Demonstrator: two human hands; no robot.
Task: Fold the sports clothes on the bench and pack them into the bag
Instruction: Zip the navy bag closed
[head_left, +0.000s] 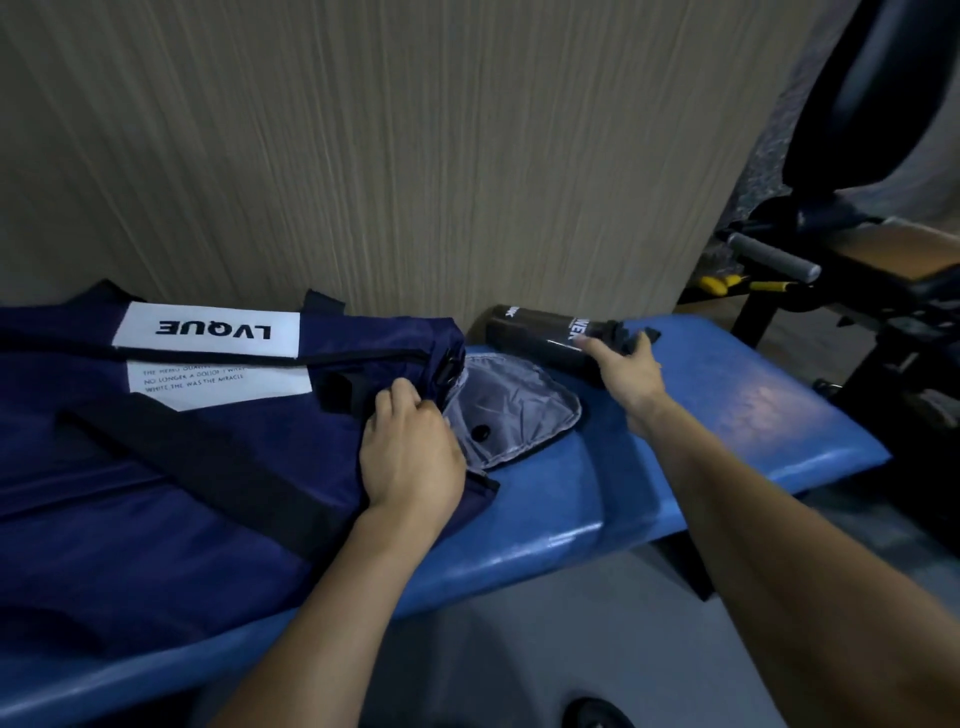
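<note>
A navy bag (171, 467) with a white LVQUE label and black straps lies on the blue bench (727, 415). Its end pocket is open, the grey-lined flap (519, 415) folded out onto the bench. My left hand (410, 457) grips the bag's fabric at the edge of that pocket. A black bottle (545, 332) with white lettering lies on its side against the wall, right of the bag. My right hand (623, 369) reaches to the bottle, fingers spread around its cap end, touching it. No clothes are visible.
A wood-grain wall (415, 156) stands directly behind the bench. At the right is black gym equipment (857, 260) with a padded seat and a grey-gripped handle. Grey floor lies below the bench's front edge.
</note>
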